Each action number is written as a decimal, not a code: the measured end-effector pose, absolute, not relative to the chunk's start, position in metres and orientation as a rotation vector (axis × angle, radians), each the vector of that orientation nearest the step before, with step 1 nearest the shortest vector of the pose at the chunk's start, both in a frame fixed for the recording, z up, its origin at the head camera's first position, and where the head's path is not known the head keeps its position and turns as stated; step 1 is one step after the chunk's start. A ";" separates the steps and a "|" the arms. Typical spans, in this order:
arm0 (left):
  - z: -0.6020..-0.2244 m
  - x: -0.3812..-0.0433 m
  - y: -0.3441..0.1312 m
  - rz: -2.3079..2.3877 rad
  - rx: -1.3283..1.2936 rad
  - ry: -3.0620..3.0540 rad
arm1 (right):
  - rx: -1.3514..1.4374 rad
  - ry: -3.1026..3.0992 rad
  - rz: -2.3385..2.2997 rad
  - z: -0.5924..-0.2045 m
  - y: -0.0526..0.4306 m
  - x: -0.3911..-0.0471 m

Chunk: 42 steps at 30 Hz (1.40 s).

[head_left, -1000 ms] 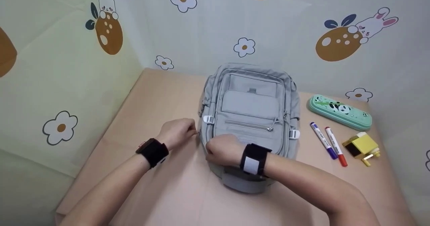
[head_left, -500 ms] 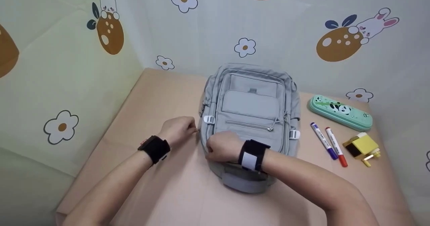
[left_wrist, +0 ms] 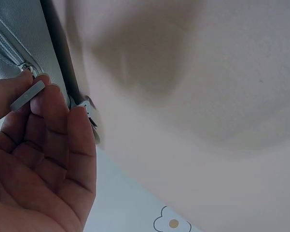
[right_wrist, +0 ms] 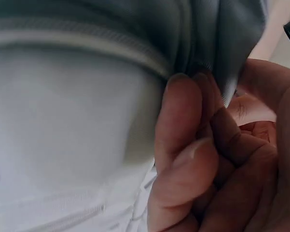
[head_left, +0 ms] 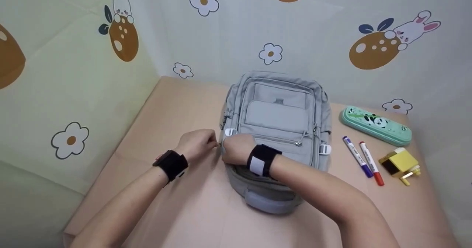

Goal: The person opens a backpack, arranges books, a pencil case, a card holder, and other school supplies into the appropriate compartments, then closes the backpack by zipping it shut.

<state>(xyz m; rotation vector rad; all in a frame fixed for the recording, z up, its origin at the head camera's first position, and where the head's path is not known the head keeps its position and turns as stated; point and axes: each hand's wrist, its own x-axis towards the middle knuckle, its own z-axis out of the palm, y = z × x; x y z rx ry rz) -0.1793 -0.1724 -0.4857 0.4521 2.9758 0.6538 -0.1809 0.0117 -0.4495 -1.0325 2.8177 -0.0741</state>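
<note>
A grey backpack (head_left: 276, 113) lies on the table with its front pockets facing up. At its left side, my left hand (head_left: 197, 143) pinches a grey zipper pull (left_wrist: 28, 95) between thumb and fingers. The zipper (left_wrist: 5, 41) runs up the bag's side from that pull in the left wrist view. My right hand (head_left: 239, 149) reaches across the bag's front to its left edge, just below the white left buckle (head_left: 231, 132). In the right wrist view, its curled fingers (right_wrist: 181, 111) and thumb pinch a fold of the bag's fabric (right_wrist: 231, 43).
Right of the backpack lies a mint pencil case (head_left: 376, 125) with a panda print. Below it are a blue marker (head_left: 357, 156), a red marker (head_left: 371, 163) and a yellow hand-crank pencil sharpener (head_left: 400, 163). A patterned curtain (head_left: 306, 34) hangs behind the table (head_left: 184, 104).
My right hand has moved left and up along the backpack, right to its left edge. My left hand stays at the bag's side with the zipper pull.
</note>
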 end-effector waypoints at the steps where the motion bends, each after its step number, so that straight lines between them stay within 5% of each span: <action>1: -0.485 -0.180 -0.172 0.654 0.459 2.981 | -1.035 2.823 -0.087 -0.450 0.013 -0.181; 42: -0.495 -0.238 -0.162 0.634 0.349 3.078 | -1.022 2.744 -0.220 -0.458 0.023 -0.181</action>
